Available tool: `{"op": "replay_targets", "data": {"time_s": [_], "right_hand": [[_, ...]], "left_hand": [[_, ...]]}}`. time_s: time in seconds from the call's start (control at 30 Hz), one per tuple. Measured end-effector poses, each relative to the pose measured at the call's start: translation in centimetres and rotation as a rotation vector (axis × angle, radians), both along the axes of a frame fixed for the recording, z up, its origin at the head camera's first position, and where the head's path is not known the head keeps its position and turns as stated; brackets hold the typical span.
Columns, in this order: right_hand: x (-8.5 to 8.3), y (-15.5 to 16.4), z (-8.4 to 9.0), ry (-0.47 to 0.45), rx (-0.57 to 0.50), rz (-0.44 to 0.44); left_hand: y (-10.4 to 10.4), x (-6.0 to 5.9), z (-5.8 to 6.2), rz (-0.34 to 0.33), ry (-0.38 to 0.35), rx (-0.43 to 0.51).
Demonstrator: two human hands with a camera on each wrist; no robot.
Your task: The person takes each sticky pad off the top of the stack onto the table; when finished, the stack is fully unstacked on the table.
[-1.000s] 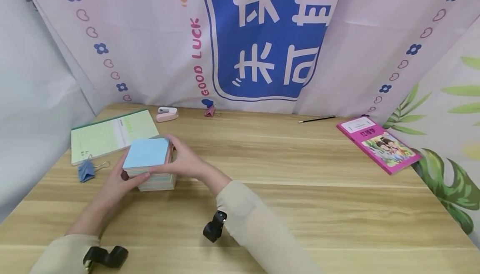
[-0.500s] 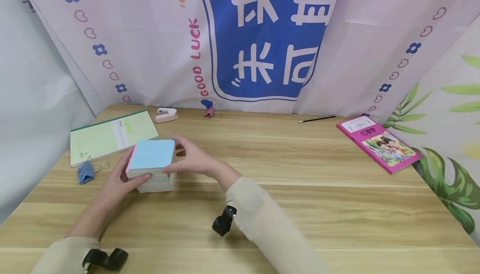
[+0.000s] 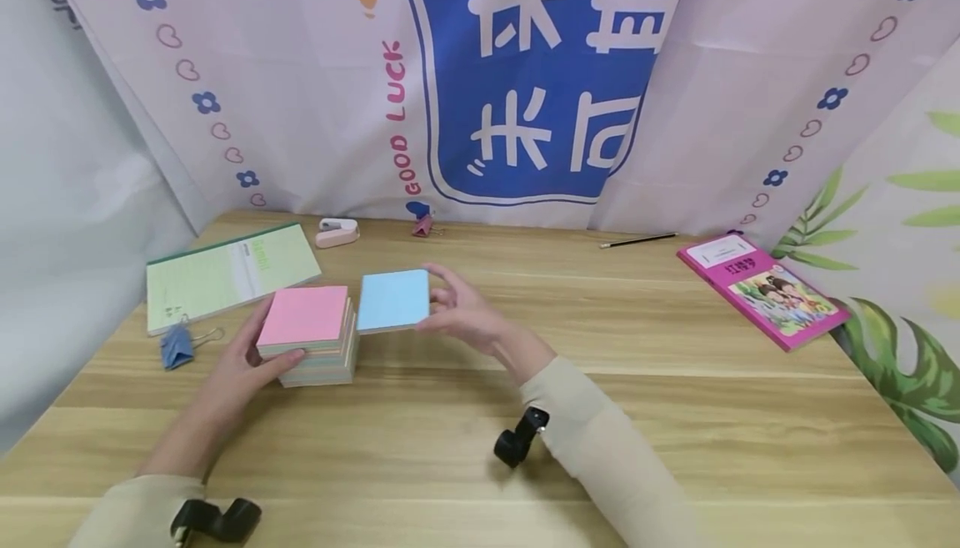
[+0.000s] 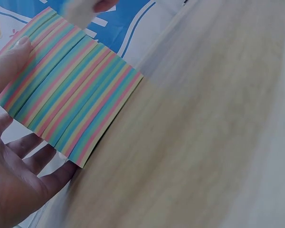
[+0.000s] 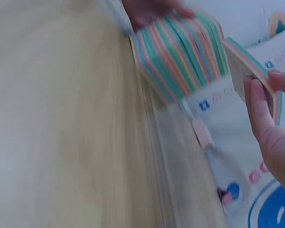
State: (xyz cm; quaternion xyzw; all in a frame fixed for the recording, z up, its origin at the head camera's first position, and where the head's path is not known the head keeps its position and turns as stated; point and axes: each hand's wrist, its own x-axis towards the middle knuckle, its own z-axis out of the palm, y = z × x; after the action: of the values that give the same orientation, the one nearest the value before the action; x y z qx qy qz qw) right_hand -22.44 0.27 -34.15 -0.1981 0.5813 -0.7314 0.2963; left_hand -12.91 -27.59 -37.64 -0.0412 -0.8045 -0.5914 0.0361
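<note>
A tall stack of square sticky note pads (image 3: 306, 314), pink on top, stands on the table's left side. My left hand (image 3: 243, 360) grips its left side, thumb on the front face and fingers behind. Striped pink, yellow, green and blue edges of the stack (image 4: 76, 90) fill the left wrist view. My right hand (image 3: 467, 314) pinches a thin blue-topped sticky note pad (image 3: 393, 301) by its right side, thumb in front. That pad is held up just right of the stack; the right wrist view shows its pale underside with fingers beneath.
Behind the stack lies a green notebook (image 3: 232, 273), with a blue binder clip (image 3: 177, 348) at its near corner. Along the back are a pink and white stapler (image 3: 337, 232), a pink binder clip (image 3: 423, 225) and a pencil (image 3: 639, 240). A pink book (image 3: 763, 289) lies far right.
My right hand has lifted the blue-topped pad off the stack and carried it rightward, exposing the pink top. My left hand stays at the stack.
</note>
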Motion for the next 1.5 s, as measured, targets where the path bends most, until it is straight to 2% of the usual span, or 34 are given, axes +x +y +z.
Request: {"op": "replay_targets", "data": {"time_s": [0.2,0.4,0.6,0.8,1.03,1.2,1.33,1.4,1.5], "right_hand": [[-3.3,2.4,-1.1,-0.058,-0.002,-0.072],[-6.2,1.7,-2.7,-0.179,-0.028,-0.143],[-7.8,-1.2,-4.2,-0.267,0.033,-0.17],[-8.6,-3.1,-4.3,-0.234,0.052,-0.201],[-8.7,-3.3,-3.9,-0.226,0.101,-0.156],[-8.1,-2.0,-2.8,-0.155,0.247,-0.192],[-6.4,-1.9,-1.7,-0.008,0.37,-0.186],[-5.1,-2.3,-1.0,0.065,0.376,-0.144],[-2.7,-3.1,-0.1,0.149,0.33,-0.066]], "left_hand": [[0.3,-0.4,0.0,0.008,0.006,-0.004],[0.3,-0.3,0.1,0.014,-0.019,-0.017],[0.0,0.3,-0.1,0.027,-0.052,-0.037],[0.2,0.1,-0.2,0.02,-0.019,-0.018],[0.1,0.2,-0.1,0.035,-0.019,-0.016],[0.2,0.2,-0.3,0.038,-0.029,-0.019],[0.1,0.1,-0.3,0.031,-0.027,-0.031],[0.0,0.0,-0.4,0.032,-0.016,-0.043],[0.0,-0.2,-0.6,0.02,0.009,-0.052]]}}
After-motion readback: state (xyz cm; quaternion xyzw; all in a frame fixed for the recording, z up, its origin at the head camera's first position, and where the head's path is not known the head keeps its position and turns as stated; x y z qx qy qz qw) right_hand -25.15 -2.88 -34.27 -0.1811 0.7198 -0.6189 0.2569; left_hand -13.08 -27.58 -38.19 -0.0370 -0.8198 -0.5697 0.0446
